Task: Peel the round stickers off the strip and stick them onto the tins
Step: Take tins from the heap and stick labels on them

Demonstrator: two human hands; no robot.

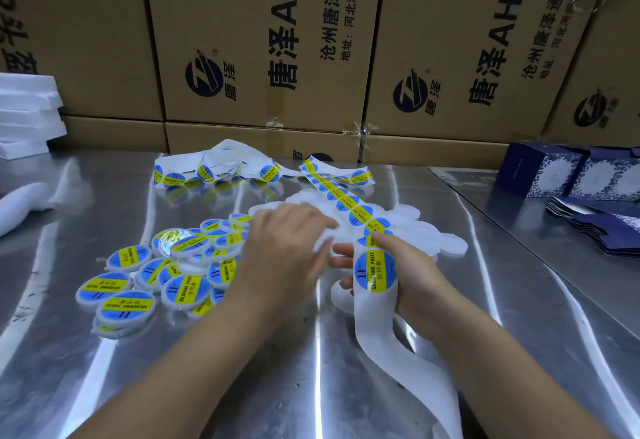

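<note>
Strip (372, 314) runs far-to-near through my right hand (412, 275), fingers gripping it; next sticker (375, 270) just right of left hand (287, 248), whose blurred fingers I cannot read.

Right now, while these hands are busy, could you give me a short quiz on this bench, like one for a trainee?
1. True or false: the right hand grips the sticker strip.
2. On which side of the metal table does the pile of labelled tins lie? A: the person's left. B: the person's right. C: the far right corner.
3. Fill the gap: the nearest sticker on the strip reads "SOLDERING ____".

Key: 1 true; 2 A; 3 PASTE.
</note>
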